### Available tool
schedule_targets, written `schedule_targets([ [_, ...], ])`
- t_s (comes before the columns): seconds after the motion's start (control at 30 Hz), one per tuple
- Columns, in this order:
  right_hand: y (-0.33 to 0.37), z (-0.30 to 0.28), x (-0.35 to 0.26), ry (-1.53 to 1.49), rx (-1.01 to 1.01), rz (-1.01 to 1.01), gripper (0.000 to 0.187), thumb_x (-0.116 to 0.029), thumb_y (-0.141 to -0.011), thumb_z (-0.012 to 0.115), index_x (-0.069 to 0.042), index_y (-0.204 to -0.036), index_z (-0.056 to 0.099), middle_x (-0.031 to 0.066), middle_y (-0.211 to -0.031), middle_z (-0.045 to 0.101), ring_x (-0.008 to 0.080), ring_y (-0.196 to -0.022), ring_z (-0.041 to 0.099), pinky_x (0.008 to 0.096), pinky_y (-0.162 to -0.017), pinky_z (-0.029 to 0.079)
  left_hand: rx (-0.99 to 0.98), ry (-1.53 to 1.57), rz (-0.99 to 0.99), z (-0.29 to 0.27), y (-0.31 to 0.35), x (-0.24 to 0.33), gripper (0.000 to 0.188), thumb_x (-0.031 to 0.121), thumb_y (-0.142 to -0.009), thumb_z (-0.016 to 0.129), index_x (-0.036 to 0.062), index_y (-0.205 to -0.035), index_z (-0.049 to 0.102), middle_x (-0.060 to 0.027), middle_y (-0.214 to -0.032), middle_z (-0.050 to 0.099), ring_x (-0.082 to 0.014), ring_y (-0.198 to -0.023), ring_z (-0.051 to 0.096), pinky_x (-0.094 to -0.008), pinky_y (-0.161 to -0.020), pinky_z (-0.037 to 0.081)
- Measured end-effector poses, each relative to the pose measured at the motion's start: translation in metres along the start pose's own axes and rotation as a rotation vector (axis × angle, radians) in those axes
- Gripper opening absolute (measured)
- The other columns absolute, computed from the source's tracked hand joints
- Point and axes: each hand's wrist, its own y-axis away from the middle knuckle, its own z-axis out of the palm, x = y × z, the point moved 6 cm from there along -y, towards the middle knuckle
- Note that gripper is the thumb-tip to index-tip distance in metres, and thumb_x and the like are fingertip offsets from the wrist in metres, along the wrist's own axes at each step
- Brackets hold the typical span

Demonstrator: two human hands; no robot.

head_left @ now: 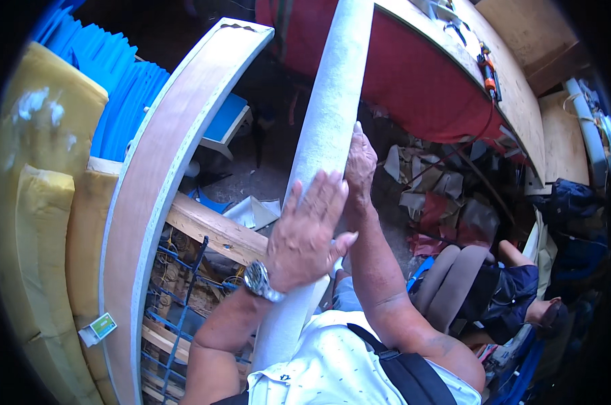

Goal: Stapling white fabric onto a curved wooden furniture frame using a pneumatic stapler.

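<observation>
A long, pale, fabric-covered piece [325, 101], rounded and padded-looking, runs from the top of the picture down to my chest. My left hand [307, 226], a metal watch [261, 280] on its wrist, lies flat across its upper face, fingers straight and thumb held out to the right. Farther along, my right hand [361, 165] holds the right edge, thumb pointing away from me along the side. Most of that hand's fingers are curled or hidden against the piece.
To the left stands a curved wooden panel [162, 135] with pale edging, beside yellow foam slabs [45, 223]. A wooden frame [217, 229] with straps lies below. Fabric scraps [447, 189] cover the floor at right, near another person [514, 297]. A workbench [508, 74] holds an orange-and-black tool [486, 67].
</observation>
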Motion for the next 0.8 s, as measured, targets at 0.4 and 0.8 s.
schedule_targets([
  [0.4,-0.023,-0.061,0.002,0.052,0.028,0.082,0.042,-0.036,-0.107,0.047,-0.001,-0.090,0.065,0.0029,-0.077,0.062,0.0100,-0.072,0.057,0.0298,-0.066,0.050,0.182,0.089,0.213,0.040,-0.160,-0.046,0.063,0.026,-0.102,0.034,-0.0022,-0.157,0.020,-0.0227,-0.165,0.014,-0.0354,-0.154,0.010,-0.0448,-0.125,0.008],
  [0.8,-0.025,-0.119,-0.012,0.140,0.001,0.060,0.046,-0.043,-0.107,0.045,-0.002,-0.098,0.065,0.0061,-0.078,0.063,0.0123,-0.074,0.062,0.0311,-0.069,0.051,0.266,1.035,-0.353,0.060,-0.171,-0.075,0.065,0.042,-0.107,0.034,0.0051,-0.158,0.019,-0.0170,-0.166,0.014,-0.0344,-0.154,0.011,-0.0544,-0.123,0.016],
])
